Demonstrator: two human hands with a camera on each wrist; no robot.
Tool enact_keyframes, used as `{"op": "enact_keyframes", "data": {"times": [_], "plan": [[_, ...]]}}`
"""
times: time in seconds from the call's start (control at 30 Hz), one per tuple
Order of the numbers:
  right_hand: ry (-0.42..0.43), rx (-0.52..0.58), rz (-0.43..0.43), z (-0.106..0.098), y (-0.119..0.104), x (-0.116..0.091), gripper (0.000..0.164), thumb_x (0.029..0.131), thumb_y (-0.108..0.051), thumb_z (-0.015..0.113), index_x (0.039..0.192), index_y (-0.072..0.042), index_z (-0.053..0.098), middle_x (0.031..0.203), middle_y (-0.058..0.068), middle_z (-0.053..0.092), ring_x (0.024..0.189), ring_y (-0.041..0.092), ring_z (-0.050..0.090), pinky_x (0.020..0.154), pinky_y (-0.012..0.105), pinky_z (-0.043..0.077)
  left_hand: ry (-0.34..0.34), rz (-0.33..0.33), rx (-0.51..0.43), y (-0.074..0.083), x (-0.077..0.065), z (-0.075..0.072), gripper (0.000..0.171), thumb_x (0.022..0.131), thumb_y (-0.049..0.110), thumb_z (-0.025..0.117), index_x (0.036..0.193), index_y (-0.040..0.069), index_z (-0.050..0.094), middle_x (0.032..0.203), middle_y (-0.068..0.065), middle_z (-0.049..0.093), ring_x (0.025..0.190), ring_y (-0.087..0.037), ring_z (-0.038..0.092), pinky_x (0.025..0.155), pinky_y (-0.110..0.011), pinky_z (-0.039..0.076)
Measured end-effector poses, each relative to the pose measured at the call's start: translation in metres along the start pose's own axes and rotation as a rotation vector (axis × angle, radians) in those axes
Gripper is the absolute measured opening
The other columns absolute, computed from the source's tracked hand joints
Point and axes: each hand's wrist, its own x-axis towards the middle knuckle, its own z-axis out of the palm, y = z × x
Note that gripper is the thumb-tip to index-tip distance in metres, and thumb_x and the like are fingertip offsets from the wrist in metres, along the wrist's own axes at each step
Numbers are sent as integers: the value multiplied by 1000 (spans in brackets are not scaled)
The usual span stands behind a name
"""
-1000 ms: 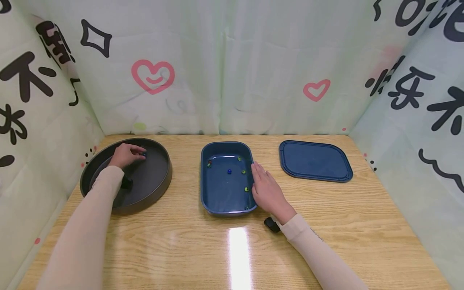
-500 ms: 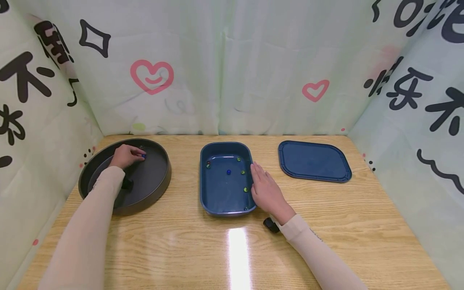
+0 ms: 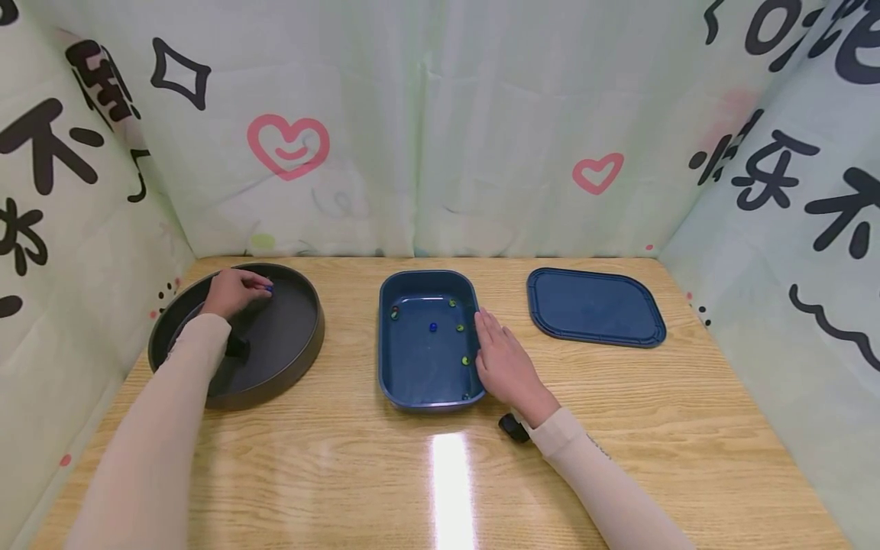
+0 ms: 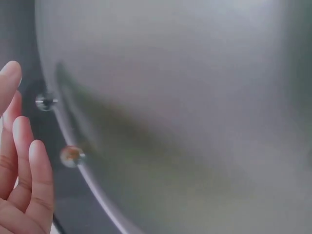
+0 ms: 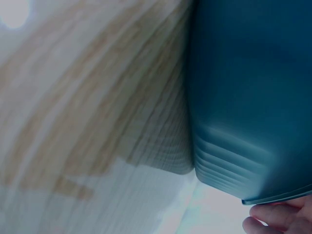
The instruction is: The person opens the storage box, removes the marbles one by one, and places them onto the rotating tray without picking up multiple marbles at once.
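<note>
My left hand (image 3: pixel 232 293) is over the round dark pan (image 3: pixel 292 359) at the left, its thumb and forefinger pinching a blue marble (image 3: pixel 269 289). In the left wrist view a clear marble (image 4: pixel 46 102) and an orange-tinted marble (image 4: pixel 72 156) lie at the edge of the pan's floor, close to the fingertips. My right hand (image 3: pixel 507 365) rests with straight fingers along the right side of the blue rectangular box (image 3: pixel 419 374). Inside that box lie several marbles, among them a blue marble (image 3: pixel 433 327) and a yellow-green marble (image 3: pixel 465 360).
A blue lid (image 3: pixel 596 307) lies flat on the wooden table (image 3: pixel 371 481), to the right of the box. Printed cloth (image 3: pixel 495 137) hangs behind the table and at both sides. Each wrist wears a small black camera, the right one (image 3: pixel 513 428) low beside the box.
My left hand has risen slightly and drawn back a little to the left, with the blue marble between its fingertips. The right hand keeps its place at the box.
</note>
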Motion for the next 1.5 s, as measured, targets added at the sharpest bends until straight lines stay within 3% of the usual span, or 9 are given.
{"op": "enact_keyframes", "data": {"times": [0.27, 0.43, 0.53, 0.83, 1.1, 1.33, 1.5], "plan": [[1, -4, 6, 1, 1, 1, 58, 96, -12, 41, 147, 4, 20, 155, 18, 21, 143, 30, 24, 115, 47, 25, 12, 58, -20, 17, -3, -8, 24, 87, 16, 68, 104, 0, 70, 94, -21, 69, 79, -21, 62, 76, -42, 49], [9, -2, 9, 2, 2, 1, 58, 96, -12, 41, 147, 5, 21, 155, 19, 22, 143, 31, 25, 114, 48, 25, 17, 82, -42, 38, -7, -11, 26, 86, 20, 69, 104, 2, 71, 93, -19, 71, 69, 2, 55, 71, -30, 49], [10, -1, 12, 3, 3, 1, 58, 96, -12, 41, 147, 5, 20, 155, 18, 21, 143, 30, 25, 115, 47, 25, 14, 88, -56, 50, -10, -12, 27, 86, 22, 69, 105, 2, 72, 94, -19, 71, 67, 6, 53, 68, -22, 47], [-10, -8, 26, 4, 3, 1, 58, 96, -13, 40, 148, 4, 19, 156, 18, 20, 144, 30, 23, 115, 47, 24, -33, 101, -138, 91, -15, 0, 27, 86, 22, 68, 107, 5, 71, 100, -17, 71, 73, 0, 57, 68, -17, 46], [-6, -9, 24, 5, 3, 1, 58, 96, -13, 39, 148, 4, 19, 156, 18, 20, 144, 30, 23, 115, 47, 23, -117, 119, -214, 131, -22, 20, 24, 87, 19, 67, 106, 5, 71, 101, -16, 70, 91, -25, 63, 82, -38, 52], [0, -2, 11, 5, 3, 2, 58, 96, -13, 39, 148, 4, 19, 156, 18, 20, 144, 30, 23, 115, 47, 24, -128, 189, -220, 153, -24, 35, 20, 84, 17, 70, 102, 7, 72, 96, -13, 71, 84, -22, 64, 77, -34, 52], [2, -5, 11, 2, 1, 2, 58, 96, -13, 40, 148, 4, 20, 155, 18, 21, 144, 30, 23, 115, 47, 25, -149, 194, -214, 164, -25, 47, 22, 84, 18, 71, 102, 7, 73, 94, -12, 71, 83, -22, 64, 75, -33, 52]]}}
